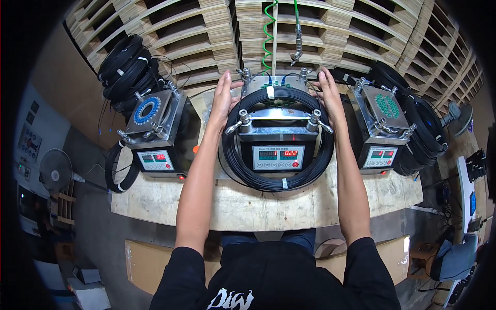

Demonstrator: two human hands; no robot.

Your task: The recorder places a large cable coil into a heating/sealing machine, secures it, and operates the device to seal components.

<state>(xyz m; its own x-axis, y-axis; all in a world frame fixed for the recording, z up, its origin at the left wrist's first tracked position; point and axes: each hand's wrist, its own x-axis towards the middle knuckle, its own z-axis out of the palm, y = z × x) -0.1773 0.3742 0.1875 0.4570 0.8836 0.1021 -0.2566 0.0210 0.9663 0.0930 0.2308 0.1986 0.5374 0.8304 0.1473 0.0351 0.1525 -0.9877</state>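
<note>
Two bare hands, left hand [222, 103] and right hand [330, 98], flank a black round cable coil [326, 140], fingers extended; grip cannot be told. Coil already rings the central black-and-silver boxy machine's [279, 137] near side; what remains, unclear.

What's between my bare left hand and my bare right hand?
In the head view, parts of a round black cable coil and a silver-and-black metal machine lie between your left hand and right hand.
</note>
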